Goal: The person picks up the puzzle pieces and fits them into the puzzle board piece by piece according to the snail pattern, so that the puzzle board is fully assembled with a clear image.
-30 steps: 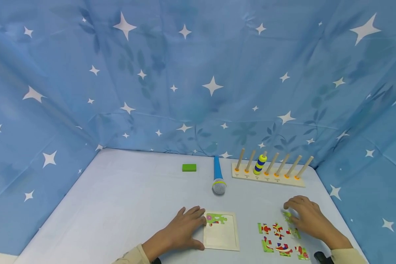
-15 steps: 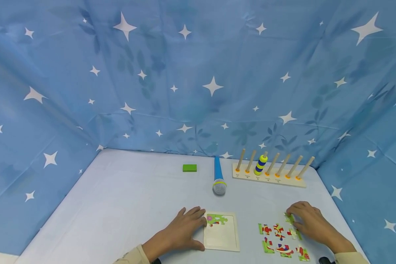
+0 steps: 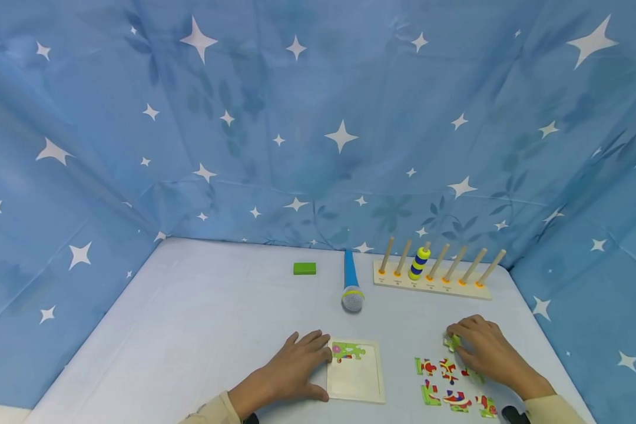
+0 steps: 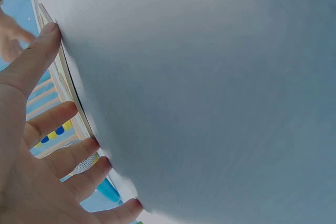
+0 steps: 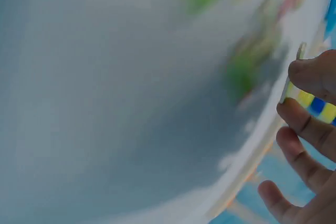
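My left hand (image 3: 299, 368) rests at the left edge of a square wooden puzzle tray (image 3: 355, 383). Its fingers are spread, and in the left wrist view the thumb and fingertips touch the tray's side. Joined green pieces (image 3: 350, 351) fill the tray's upper left part. My right hand (image 3: 490, 350) pinches a green jigsaw piece (image 3: 451, 341) between thumb and index finger. The right wrist view shows that piece (image 5: 286, 85) edge-on, off the table. Several loose red and green jigsaw pieces (image 3: 457, 401) lie below the right hand, one partly hidden by it.
A blue toy microphone (image 3: 352, 288) lies behind the tray. To its left is a green block (image 3: 304, 269). A wooden peg board (image 3: 431, 285) with yellow and blue rings (image 3: 418, 263) on one peg stands at the back right. Blue star-patterned cloth (image 3: 318, 147) encloses the table.
My right hand has taken hold of the green jigsaw piece at the upper right of the loose group and carried it left. My left hand and the tray have stayed put.
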`<state>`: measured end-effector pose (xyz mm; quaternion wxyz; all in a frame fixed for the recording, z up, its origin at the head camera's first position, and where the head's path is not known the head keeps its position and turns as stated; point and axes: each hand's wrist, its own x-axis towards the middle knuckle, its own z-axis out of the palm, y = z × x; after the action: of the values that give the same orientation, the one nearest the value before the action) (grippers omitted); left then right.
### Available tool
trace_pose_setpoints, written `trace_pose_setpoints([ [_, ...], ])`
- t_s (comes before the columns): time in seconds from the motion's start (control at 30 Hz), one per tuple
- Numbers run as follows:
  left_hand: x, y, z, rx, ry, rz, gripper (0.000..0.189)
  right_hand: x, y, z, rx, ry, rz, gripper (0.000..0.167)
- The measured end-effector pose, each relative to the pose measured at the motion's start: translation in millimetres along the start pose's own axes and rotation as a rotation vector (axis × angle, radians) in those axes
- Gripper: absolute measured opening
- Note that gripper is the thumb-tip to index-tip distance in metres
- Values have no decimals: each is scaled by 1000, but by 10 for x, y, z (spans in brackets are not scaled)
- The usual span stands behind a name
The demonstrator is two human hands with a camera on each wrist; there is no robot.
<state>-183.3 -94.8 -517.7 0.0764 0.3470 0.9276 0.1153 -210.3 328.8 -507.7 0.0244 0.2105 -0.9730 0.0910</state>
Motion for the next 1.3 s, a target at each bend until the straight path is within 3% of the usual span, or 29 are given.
trace_pose_setpoints([
  [0.1, 5, -4, -4, 5, 6, 7, 65, 119, -270, -42, -11, 36, -55, 27],
  [0.23, 2, -7, 1, 2, 8, 8, 65, 316, -683, -31, -4, 46, -191, 28],
  [0.33, 4, -5, 9, -10, 12, 7, 64, 450, -933, 50, 0, 30, -293, 26],
  [0.47, 16, 6, 11, -19, 15, 17, 65, 548, -1133, 176, -8, -8, -353, 24],
  [0.73, 2, 2, -5, -2, 12, 11, 67, 571, -1267, 289, -52, 37, -414, 24],
  [1.3, -24, 19, -23, -5, 12, 0, 66, 575, -1382, 325, -102, 0, -382, 22],
])
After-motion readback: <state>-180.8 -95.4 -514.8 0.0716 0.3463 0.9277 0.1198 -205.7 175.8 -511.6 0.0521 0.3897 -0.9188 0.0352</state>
